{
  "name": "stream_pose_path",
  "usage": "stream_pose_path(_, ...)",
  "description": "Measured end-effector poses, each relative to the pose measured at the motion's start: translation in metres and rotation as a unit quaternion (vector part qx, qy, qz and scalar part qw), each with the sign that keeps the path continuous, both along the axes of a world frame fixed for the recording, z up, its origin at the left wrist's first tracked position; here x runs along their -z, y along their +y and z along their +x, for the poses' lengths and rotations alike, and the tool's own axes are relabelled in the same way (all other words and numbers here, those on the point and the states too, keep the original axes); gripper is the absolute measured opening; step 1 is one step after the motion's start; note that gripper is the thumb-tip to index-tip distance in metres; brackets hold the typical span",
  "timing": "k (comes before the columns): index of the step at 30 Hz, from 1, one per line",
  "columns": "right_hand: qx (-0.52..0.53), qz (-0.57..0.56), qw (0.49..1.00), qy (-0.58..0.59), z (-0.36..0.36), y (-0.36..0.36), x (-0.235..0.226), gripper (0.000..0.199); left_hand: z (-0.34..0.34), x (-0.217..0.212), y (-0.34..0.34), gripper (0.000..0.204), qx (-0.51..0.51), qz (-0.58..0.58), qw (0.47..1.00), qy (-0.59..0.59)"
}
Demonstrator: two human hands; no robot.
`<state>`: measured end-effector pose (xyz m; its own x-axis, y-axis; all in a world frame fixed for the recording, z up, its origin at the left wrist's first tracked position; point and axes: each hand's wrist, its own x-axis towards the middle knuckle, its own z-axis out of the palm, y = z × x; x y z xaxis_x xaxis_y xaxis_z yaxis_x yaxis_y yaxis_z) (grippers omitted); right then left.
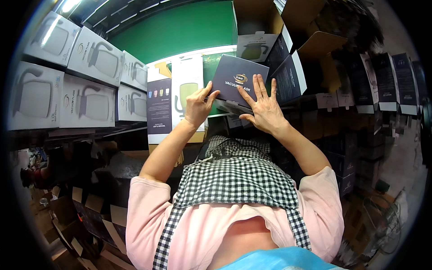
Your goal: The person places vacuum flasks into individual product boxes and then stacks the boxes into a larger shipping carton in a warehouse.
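While a green work surface (189, 27) stretches across the far side, a stack of white jug boxes (92, 101) fills the left, two tiers high, each showing a grey handled jug; open cartons with brown insides (320, 44) stand at the far right, their flaps raised; well to the right, a row of dark boxes with white bands (387, 83) stands side by side; near the person, a black-and-white checked apron (236, 184) covers a pale pink shirt (150, 220).

Just left of the hands is a dark-and-white carton (159, 108), one panel bearing a green jug, the other a line of small coloured jugs; at the far edge of the work, a box with a green jug picture (255, 48) sits among the open cartons.

Between both hands lies the dark navy box (231, 74), tilted askew, its face toward the person; the right hand (267, 112) is spread flat over that face — fingers extended, not curled round anything; the left hand (197, 105) has its thumb and forefinger at the box's left edge — whether they pinch it, I cannot tell; smallest is the gold emblem (240, 78), just left of the right fingertips.
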<state>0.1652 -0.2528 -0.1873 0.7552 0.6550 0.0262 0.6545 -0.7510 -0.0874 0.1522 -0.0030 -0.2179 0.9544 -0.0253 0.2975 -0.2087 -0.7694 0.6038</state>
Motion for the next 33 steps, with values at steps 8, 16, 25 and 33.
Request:
stream_pose_path(8,-0.112,0.273,0.954,0.047,0.032,0.017,0.008,0.025,-0.043,0.045,-0.018,0.023,-0.142,-0.21,0.967,-0.011)
stream_pose_path(16,-0.188,0.267,0.945,-0.005,0.036,0.025,0.013,0.023,-0.055,0.04,-0.053,0.023,0.077,-0.581,0.776,0.234)
stream_pose_path(25,-0.017,0.509,0.86,0.026,0.039,0.035,0.019,0.008,-0.03,0.0,-0.06,0.04,-0.075,-0.504,0.792,0.336)
stream_pose_path(33,-0.017,0.485,0.874,0.012,0.045,0.032,0.024,0.017,-0.032,0.0,-0.062,0.047,-0.086,-0.57,0.741,0.344)
